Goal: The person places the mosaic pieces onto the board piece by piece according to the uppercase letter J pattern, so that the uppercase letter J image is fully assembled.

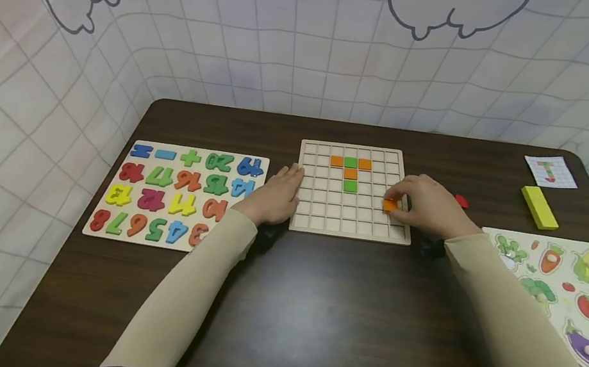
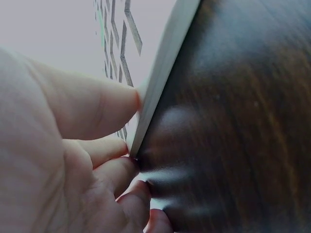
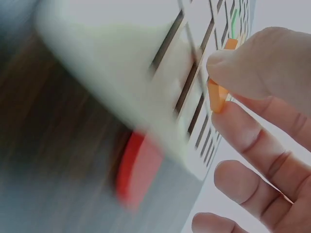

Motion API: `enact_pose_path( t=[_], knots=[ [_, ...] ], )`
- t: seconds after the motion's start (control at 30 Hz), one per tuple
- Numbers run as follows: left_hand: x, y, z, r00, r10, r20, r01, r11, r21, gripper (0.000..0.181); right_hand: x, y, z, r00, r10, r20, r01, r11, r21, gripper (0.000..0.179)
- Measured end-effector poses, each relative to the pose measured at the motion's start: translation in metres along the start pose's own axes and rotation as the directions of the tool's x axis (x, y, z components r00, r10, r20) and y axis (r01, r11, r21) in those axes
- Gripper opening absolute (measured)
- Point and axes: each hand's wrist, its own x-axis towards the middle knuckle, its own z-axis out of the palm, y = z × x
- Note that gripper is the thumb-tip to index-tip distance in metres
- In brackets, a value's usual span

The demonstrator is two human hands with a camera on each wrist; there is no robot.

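Note:
A pale wooden grid board [image 1: 317, 208] lies on the dark table. Orange and green square tiles sit in its upper cells, in a T shape; the lowest is a green tile [image 1: 350, 186]. Along the board's left edge rests my left hand [image 1: 277, 195]; the left wrist view shows its thumb and fingertips against the rim. Over the board's right side, my right hand [image 1: 428, 204] pinches an orange square tile [image 3: 216, 97] between thumb and fingers. Whether that tile touches the board cannot be told. A red piece [image 3: 141, 167] lies just beyond the board's edge.
On the left lies a number puzzle board [image 1: 177, 152] with colored digits. A vegetable puzzle board [image 1: 539, 328] extends under the right forearm. Toward the back right are a yellow block [image 1: 540, 208] and a card with a T pattern [image 1: 564, 179]. Grid-patterned cloth surrounds the table.

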Motion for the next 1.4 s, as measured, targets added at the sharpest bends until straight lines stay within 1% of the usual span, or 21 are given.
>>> enact_pose_path(
  t=[0.2, 0.33, 0.5, 0.63, 0.97, 1.07, 1.17, 1.27, 1.4],
  knots=[
    [0.001, 0.001, 0.001, 1.0, 0.005, 0.01, -0.005, 1.0, -0.003, 0.066, 0.026, -0.022, 0.011, 0.999, -0.035, 0.024, 0.035, 0.999, 0.019, 0.021],
    [0.0, 0.003, 0.0, 1.0, 0.005, 0.014, -0.005, 1.0, -0.006, 0.067, 0.036, -0.032, 0.017, 0.999, -0.042, 0.031, 0.041, 0.999, 0.021, 0.023],
    [0.0, 0.004, 0.0, 1.0, 0.002, 0.007, -0.002, 1.0, -0.001, 0.067, 0.041, -0.036, 0.022, 0.998, -0.069, 0.013, 0.069, 0.998, 0.005, 0.024],
    [0.0, 0.003, -0.001, 1.0, -0.003, 0.003, 0.003, 1.0, 0.003, 0.067, 0.043, -0.038, 0.022, 0.996, -0.093, -0.007, 0.093, 0.996, 0.018, 0.024],
    [-0.001, 0.0, -0.001, 1.0, -0.005, 0.0, 0.005, 1.0, -0.005, 0.066, 0.046, -0.038, 0.024, 0.994, -0.109, -0.002, 0.109, 0.992, 0.061, 0.026],
    [-0.001, 0.0, -0.001, 1.0, -0.002, 0.003, 0.002, 1.0, -0.005, 0.066, 0.043, -0.031, 0.018, 0.996, -0.084, -0.019, 0.086, 0.993, 0.077, 0.024],
    [-0.002, 0.001, -0.001, 1.0, -0.003, -0.001, 0.003, 1.0, -0.005, 0.066, 0.038, -0.018, 0.008, 0.999, -0.021, -0.034, 0.024, 0.994, 0.104, 0.024],
    [-0.003, 0.002, -0.002, 1.0, -0.003, -0.006, 0.003, 1.0, -0.007, 0.066, 0.029, 0.001, -0.003, 0.998, 0.055, -0.024, -0.052, 0.993, 0.104, 0.025],
    [-0.002, 0.001, -0.001, 1.0, 0.001, 0.001, -0.001, 1.0, -0.008, 0.066, 0.012, 0.03, -0.016, 0.994, 0.112, 0.009, -0.112, 0.992, 0.062, 0.027]
  ],
)
